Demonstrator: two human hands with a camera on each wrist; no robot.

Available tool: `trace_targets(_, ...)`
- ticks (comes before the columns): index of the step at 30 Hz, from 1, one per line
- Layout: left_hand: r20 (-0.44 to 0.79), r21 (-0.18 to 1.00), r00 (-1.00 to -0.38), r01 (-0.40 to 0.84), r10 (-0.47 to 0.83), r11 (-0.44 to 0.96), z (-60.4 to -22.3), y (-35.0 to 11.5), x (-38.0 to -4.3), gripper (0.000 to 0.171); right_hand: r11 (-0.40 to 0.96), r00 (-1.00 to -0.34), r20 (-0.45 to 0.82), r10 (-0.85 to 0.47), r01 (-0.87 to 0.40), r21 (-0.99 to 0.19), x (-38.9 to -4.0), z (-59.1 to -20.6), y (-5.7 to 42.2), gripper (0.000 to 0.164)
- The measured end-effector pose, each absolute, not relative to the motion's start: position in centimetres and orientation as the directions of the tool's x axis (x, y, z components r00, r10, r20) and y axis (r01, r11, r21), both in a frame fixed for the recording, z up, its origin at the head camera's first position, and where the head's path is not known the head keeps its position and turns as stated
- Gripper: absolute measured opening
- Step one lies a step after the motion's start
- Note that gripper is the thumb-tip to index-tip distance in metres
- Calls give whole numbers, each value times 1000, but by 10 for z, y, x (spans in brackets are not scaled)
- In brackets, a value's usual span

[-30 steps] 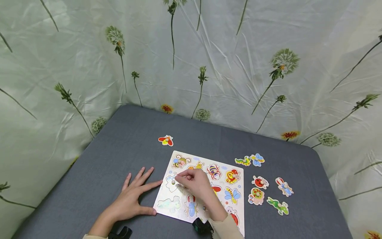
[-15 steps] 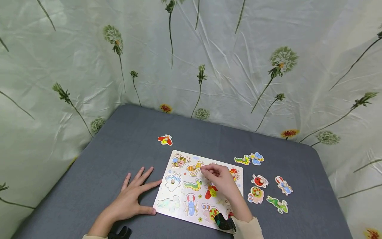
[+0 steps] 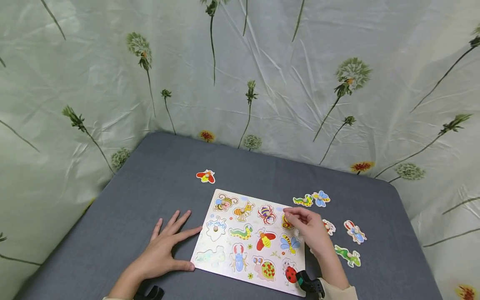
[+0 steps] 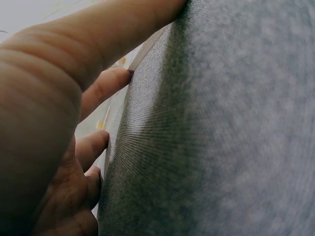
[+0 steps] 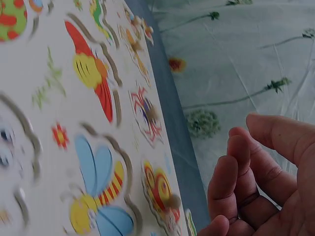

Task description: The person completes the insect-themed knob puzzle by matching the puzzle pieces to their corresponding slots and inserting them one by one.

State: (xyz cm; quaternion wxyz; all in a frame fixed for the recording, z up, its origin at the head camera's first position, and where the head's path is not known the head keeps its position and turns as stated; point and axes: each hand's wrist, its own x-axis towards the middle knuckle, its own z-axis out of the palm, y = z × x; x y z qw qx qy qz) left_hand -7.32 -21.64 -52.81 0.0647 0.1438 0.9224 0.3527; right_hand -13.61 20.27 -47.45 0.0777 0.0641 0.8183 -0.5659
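Note:
A white insect puzzle board (image 3: 226, 245) lies on the grey table. My left hand (image 3: 163, 248) is spread flat beside it, thumb and index fingertips touching its left edge. Over the upper right corner, near the knobbed butterfly piece (image 3: 287, 223), is my right hand (image 3: 313, 233). Its fingers are loosely bent with nothing between them in the right wrist view. Knobbed bee (image 3: 226, 203), yellow striped insect (image 3: 243, 211) and spider (image 3: 267, 215) pieces sit in the top row. Below the bee, a glare-washed piece (image 3: 216, 229) has a knob. Other recesses show printed pictures.
Right of the board lie a loose caterpillar (image 3: 303, 201), blue-winged bee (image 3: 321, 198), partly covered ladybug (image 3: 329, 227), stag beetle (image 3: 354, 232) and grasshopper (image 3: 348, 255). A red-winged insect piece (image 3: 206, 176) lies behind the board. A floral curtain (image 3: 270, 91) hangs behind the table.
My right hand has moved rightward from the glare-washed piece, across the board's top row, to the upper right corner. My left hand has stayed at the left edge.

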Motion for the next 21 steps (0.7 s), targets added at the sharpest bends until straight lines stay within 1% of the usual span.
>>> trace_targets(2, -12, 669, -951, 222, 310, 709, -528, -217, -73, 95, 353, -979, -199, 34, 198, -914, -138, -475, 211, 30)
trace_targets(9, 7, 667, -950, 236, 311, 707, -528, -216, -71, 94, 428, -974, -207, 87, 224, -876, -153, -479, 238, 39)
trace_targets(13, 12, 668, -950, 239, 311, 705, -528, -216, -71, 94, 462, -971, -210, 115, 239, -854, -164, -481, 251, 41)
trace_targets(18, 9, 672, -950, 237, 313, 701, -529, -216, -71, 94, 498, -961, -247, 125, 276, -822, -176, -482, 264, 45)
trace_targets(21, 11, 672, -949, 239, 314, 700, -529, -216, -71, 94, 517, -961, -252, 115, 274, -811, -182, -483, 269, 47)
